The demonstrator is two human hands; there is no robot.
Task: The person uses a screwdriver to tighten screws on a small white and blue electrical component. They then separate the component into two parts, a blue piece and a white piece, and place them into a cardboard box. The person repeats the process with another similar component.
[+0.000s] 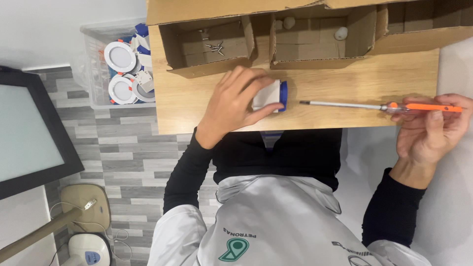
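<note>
Left hand (234, 106) clamps small white-and-blue plastic box (272, 95) on wooden table (345, 83); right hand (431, 130) pinches orange-handled long-shaft screwdriver (379, 105). Keep shaft level.

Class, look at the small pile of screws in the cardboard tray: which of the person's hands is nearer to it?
Left. The left hand grips a white-and-blue box just below the screws. The right hand holds the orange screwdriver far off to the side.

White part (266, 94) with a blue end, orange-handled screwdriver (389, 106) with a silver shaft, light wood-grain desk (345, 79), brown cardboard boxes (207, 47), grey plank-patterned floor (118, 148).
</note>
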